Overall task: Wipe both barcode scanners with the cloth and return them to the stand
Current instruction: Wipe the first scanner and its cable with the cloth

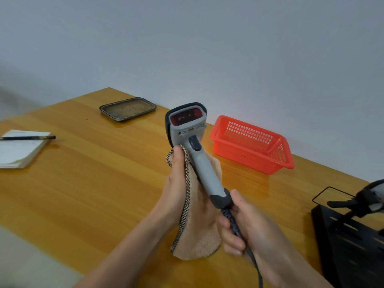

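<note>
A grey barcode scanner (199, 159) with a red window is held upright above the wooden table (87, 183), window facing me. My right hand (247, 223) grips the dark base of its handle and the cable. My left hand (176, 183) holds a beige cloth (199, 231) with a checkered edge against the left side of the handle, thumb up near the scanner's head. The cloth hangs down to the table. A second scanner (372, 198) sits on the black stand (351, 240) at the right edge, partly cut off.
A red plastic basket (251, 146) stands behind the scanner near the wall. A metal tray (127, 109) lies at the back. A notepad (20, 150) with a pen (27, 138) across it is at the far left.
</note>
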